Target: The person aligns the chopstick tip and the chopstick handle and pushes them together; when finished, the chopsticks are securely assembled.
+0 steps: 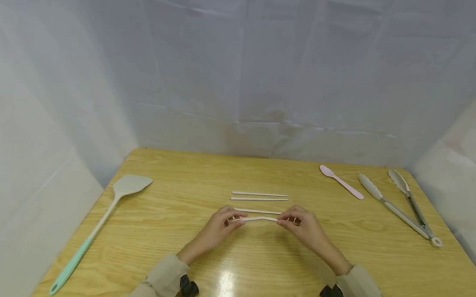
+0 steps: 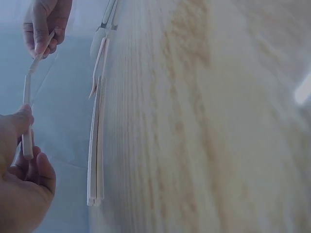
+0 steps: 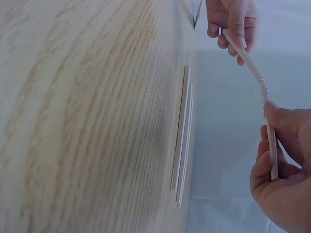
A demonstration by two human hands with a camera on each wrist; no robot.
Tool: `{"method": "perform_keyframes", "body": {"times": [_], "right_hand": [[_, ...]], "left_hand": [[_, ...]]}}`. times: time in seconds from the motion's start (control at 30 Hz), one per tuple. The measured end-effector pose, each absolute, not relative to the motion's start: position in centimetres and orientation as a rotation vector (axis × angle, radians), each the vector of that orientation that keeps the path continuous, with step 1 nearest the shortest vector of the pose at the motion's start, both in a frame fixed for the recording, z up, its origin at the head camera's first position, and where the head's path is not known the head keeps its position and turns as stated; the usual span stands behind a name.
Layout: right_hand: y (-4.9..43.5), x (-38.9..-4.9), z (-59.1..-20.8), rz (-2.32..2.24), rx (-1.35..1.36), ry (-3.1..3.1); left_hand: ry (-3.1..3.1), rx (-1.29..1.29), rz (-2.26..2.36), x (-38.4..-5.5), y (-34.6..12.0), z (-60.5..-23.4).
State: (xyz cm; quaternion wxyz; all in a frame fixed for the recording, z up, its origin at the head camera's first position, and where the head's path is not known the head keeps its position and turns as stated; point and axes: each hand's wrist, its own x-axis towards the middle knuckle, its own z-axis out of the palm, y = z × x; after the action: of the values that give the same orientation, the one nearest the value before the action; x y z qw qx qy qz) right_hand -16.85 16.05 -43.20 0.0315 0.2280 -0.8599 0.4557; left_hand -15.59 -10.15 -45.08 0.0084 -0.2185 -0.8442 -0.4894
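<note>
A thin pale wooden chopstick (image 1: 255, 219) is held by both hands above the table, snapped near its middle into a shallow peak. The left hand (image 1: 215, 228) pinches one end between thumb and fingers; the right hand (image 1: 306, 229) pinches the other. In the right wrist view the two halves of the chopstick (image 3: 262, 90) still meet at the break, at an angle. Just beyond the hands, three unbroken chopsticks (image 1: 258, 211) lie side by side on the wooden table (image 1: 182, 177), and they show close together in the left wrist view.
A spatula (image 1: 130, 185) with a mint-green handle lies along the table's left side. To the back right lies a pink spoon (image 1: 341, 182), with spread metal tongs (image 1: 406, 221) beyond it. Pale sheeting (image 1: 240, 78) hangs behind and at both sides.
</note>
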Motion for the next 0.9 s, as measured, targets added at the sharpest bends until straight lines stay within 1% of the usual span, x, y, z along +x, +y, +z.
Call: {"method": "perform_keyframes", "body": {"times": [0.37, 0.9], "right_hand": [[16.15, -16.87, -43.18, 1.375, 0.737, -2.628], [16.25, -16.94, -43.53, 1.345, 0.755, -2.505]], "left_hand": [[-2.648, -0.694, -1.469, -15.66, -9.98, -44.39], [-2.604, -0.669, -1.496, -15.67, -9.77, -44.22]]}}
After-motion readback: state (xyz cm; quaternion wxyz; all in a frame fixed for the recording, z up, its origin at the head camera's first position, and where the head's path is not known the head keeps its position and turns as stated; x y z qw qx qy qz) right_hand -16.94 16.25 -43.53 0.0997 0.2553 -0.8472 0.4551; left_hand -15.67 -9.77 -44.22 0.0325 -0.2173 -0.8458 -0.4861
